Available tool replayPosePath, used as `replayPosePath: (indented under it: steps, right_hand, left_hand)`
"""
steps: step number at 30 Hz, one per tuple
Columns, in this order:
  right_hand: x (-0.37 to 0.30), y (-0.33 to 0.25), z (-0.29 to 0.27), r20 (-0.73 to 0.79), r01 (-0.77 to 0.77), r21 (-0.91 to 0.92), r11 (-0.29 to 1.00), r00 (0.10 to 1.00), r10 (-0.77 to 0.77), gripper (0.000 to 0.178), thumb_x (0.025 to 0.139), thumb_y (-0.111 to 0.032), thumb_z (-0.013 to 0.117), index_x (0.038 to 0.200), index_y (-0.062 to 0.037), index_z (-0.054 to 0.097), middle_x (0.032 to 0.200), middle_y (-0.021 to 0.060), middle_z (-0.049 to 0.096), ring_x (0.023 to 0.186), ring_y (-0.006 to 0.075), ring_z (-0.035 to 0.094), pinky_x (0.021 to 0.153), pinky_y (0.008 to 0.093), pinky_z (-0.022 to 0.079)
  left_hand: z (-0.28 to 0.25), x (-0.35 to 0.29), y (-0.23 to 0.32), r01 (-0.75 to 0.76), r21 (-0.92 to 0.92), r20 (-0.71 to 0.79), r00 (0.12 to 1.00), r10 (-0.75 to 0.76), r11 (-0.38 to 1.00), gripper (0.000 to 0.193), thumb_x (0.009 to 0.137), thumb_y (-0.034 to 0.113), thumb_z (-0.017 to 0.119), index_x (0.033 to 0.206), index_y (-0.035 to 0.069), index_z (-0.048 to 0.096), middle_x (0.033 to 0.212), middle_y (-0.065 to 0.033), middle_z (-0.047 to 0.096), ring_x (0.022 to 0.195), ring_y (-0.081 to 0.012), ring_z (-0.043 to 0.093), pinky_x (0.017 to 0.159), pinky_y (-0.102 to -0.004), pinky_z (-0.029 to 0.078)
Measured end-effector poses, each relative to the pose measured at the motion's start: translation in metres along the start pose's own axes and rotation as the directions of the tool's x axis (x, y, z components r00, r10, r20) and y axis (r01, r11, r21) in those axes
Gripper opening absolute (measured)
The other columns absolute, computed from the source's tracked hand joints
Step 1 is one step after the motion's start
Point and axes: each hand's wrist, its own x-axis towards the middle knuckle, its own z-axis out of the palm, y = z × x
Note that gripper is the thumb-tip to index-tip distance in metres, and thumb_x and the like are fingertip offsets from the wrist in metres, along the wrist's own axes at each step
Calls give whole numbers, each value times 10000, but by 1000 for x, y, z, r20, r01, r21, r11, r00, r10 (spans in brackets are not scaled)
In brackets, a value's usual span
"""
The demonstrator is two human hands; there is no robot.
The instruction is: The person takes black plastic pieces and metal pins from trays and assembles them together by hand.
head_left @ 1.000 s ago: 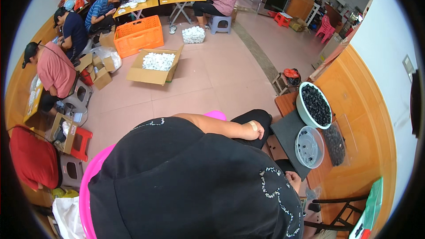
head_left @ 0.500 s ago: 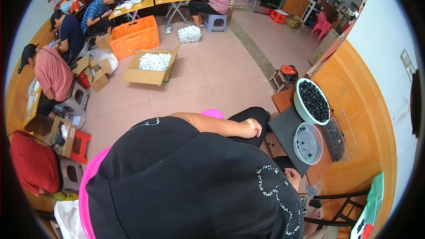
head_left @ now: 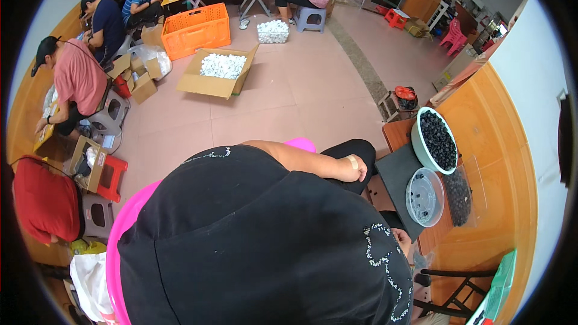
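Note:
My left hand (head_left: 355,168), with a beige plaster on its back, is curled above my black-trousered leg (head_left: 351,148). Whatever its fingers grip is hidden. Farther down on the right, my right hand (head_left: 402,241) shows partly past my black shirt, its fingers bent together beside the dark board (head_left: 394,171); its contents cannot be made out. A clear round tub (head_left: 435,183) with a few small black pieces stands on the board. Beyond it, a pale green basin (head_left: 419,145) is heaped with small black pieces (head_left: 438,138).
A clear container of dark pieces (head_left: 459,200) stands against the wood-panelled wall (head_left: 503,144). A folding chair frame (head_left: 460,292) is at lower right. Across the floor are a cardboard box of white pieces (head_left: 208,86), an orange crate (head_left: 195,39) and several seated people.
My view has shifted, so the room sits higher and farther right. More of my left hand's curled fingers shows. At left, the person in the pink shirt now has a hand visible at a table.

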Motion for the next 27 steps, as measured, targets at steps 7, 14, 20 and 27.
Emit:
replayPosePath:
  steps: [7, 14, 20, 27]
  right_hand:
    - [-1, -4, 0, -2, 6, -5, 1000, 1000, -6, 94, 871, -89, 577, 889, -25, 644, 693, -5, 591, 582, 57, 496, 522, 193, 392]
    - [0, -1, 0, 2, 26, 8, 1000, 1000, -26, 96, 873, -81, 572, 903, -26, 644, 698, -3, 595, 587, 58, 502, 529, 192, 399]
    - [-2, -5, 2, -6, 18, 2, 1000, 1000, -18, 96, 873, -74, 566, 902, -23, 643, 696, -4, 591, 589, 60, 502, 530, 193, 400]
    - [-4, -11, 4, -17, -8, -14, 1000, 1000, 8, 97, 874, -73, 563, 893, -14, 637, 696, -7, 585, 589, 58, 496, 531, 193, 393]
  left_hand:
    - [-1, -1, 5, 61, 24, 24, 998, -61, 998, 196, 696, 20, 503, 753, 93, 676, 788, -128, 661, 765, -267, 636, 689, -370, 489]
    - [-4, -3, 8, 75, 2, 24, 997, -75, 997, 205, 696, 8, 494, 756, 90, 672, 779, -134, 657, 759, -273, 633, 687, -366, 484]
    - [-1, -1, 3, 66, -2, 23, 998, -66, 998, 195, 702, 14, 500, 758, 89, 671, 780, -134, 657, 753, -268, 634, 684, -365, 485]
    - [-3, -2, 5, 76, 5, 20, 997, -76, 997, 194, 704, 13, 501, 759, 89, 671, 778, -129, 659, 745, -255, 639, 677, -355, 490]
